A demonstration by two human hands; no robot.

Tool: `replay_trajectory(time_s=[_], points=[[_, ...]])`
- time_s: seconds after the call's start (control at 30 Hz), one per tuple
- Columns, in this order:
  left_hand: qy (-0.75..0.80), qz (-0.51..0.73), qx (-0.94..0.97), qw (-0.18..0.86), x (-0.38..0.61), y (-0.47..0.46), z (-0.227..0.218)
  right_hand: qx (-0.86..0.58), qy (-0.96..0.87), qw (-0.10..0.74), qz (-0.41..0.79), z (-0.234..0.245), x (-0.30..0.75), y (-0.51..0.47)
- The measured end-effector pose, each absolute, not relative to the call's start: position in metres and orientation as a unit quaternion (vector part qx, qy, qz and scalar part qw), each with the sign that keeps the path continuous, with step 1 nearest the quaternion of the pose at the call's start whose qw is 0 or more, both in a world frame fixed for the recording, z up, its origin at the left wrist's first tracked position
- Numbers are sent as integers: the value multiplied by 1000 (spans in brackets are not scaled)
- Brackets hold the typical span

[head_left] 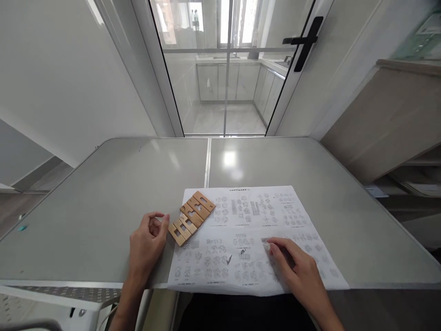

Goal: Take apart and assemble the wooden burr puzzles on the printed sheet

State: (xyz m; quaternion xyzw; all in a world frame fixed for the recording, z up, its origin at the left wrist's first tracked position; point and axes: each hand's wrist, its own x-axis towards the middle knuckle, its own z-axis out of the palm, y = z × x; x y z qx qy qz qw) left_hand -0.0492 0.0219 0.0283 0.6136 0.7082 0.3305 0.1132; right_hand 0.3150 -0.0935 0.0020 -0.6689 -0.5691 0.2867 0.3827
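Head view: your left hand [148, 241], loosely curled and empty, rests just beside the blocks [191, 217]; your right hand [296, 266], fingers flat, grips nothing, pinning the sheet [255, 220] to the table [103, 207].

We see tan wooden pieces [191, 217]; the sheet [255, 239] is white with grey printed diagrams; our table [103, 197] is pale grey.

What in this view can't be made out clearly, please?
Sheet: head view, diagrams and captions too small to read; the right hand covers some.
Wooden pieces: head view, count unclear, too small and close-packed.
Left hand: curled fingers hide whether it pinches anything.
Forearms: cut off by the bottom edge.
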Motion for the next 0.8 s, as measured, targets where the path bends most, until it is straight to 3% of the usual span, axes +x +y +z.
replay_trajectory(time_s=[0.8], points=[[691, 244, 667, 135, -48, 20, 28, -674, -544, 413, 283, 10, 304, -92]])
